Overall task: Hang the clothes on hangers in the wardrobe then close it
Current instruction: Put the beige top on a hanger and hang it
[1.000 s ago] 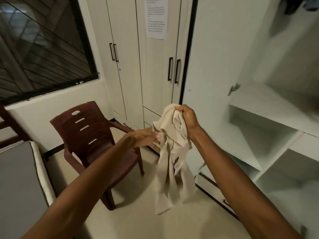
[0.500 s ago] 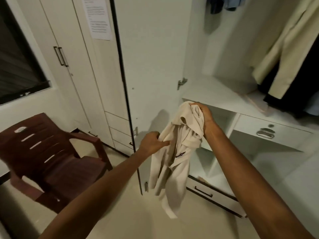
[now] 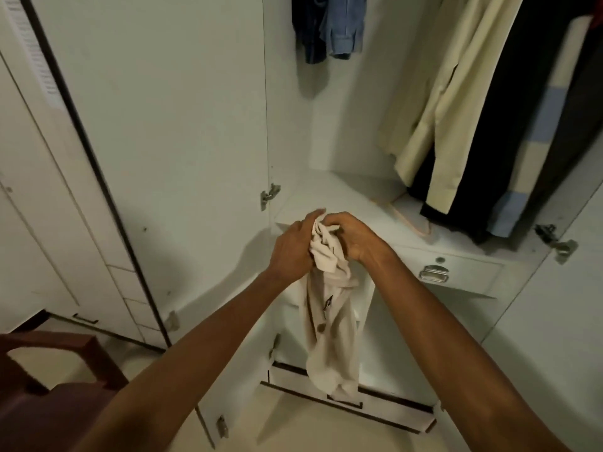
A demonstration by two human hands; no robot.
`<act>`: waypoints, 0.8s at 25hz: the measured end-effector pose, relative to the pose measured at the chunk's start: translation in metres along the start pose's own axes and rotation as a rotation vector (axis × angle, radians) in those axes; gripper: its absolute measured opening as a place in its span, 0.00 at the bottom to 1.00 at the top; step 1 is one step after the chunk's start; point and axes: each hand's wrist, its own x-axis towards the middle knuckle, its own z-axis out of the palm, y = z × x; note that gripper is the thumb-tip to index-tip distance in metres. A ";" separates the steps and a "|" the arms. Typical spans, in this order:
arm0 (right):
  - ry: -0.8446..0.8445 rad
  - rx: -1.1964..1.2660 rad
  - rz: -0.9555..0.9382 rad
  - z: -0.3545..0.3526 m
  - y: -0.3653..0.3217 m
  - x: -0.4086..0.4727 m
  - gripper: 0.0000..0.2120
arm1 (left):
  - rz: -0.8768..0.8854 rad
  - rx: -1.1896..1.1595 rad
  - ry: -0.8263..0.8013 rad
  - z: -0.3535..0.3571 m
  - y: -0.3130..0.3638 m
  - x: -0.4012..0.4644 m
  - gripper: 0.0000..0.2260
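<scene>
A cream buttoned shirt [image 3: 331,334] hangs bunched from both my hands in front of the open wardrobe [image 3: 342,190]. My left hand [image 3: 290,249] grips the top of the fabric from the left. My right hand [image 3: 352,238] grips the same bunch from the right, and the two hands almost touch. A pale hanger [image 3: 411,220] lies on the wardrobe shelf just beyond my right hand. Inside hang a cream garment [image 3: 434,102], dark clothes [image 3: 509,125] and blue denim items [image 3: 329,27].
The wardrobe's left door [image 3: 163,141] stands open to my left, the right door [image 3: 574,321] to my right. A drawer with a metal handle [image 3: 434,274] sits under the shelf. A dark red plastic chair [image 3: 49,386] is at the lower left.
My view has swung right, from the chair to the open wardrobe. My left hand has risen from the shirt's side to grip its top beside my right hand.
</scene>
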 end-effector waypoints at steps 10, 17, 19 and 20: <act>0.318 -0.018 -0.366 -0.097 0.053 0.076 0.21 | -0.430 -0.507 0.090 0.034 -0.029 0.124 0.10; 0.369 -0.153 -0.449 -0.080 0.083 0.122 0.22 | -0.584 -0.650 0.045 0.036 -0.021 0.187 0.10; 0.342 -0.280 -0.467 -0.089 0.086 0.137 0.31 | -0.611 -0.681 0.040 0.033 -0.023 0.196 0.10; 0.297 -0.329 -0.464 -0.093 0.087 0.143 0.35 | -0.623 -0.678 0.045 0.032 -0.025 0.200 0.10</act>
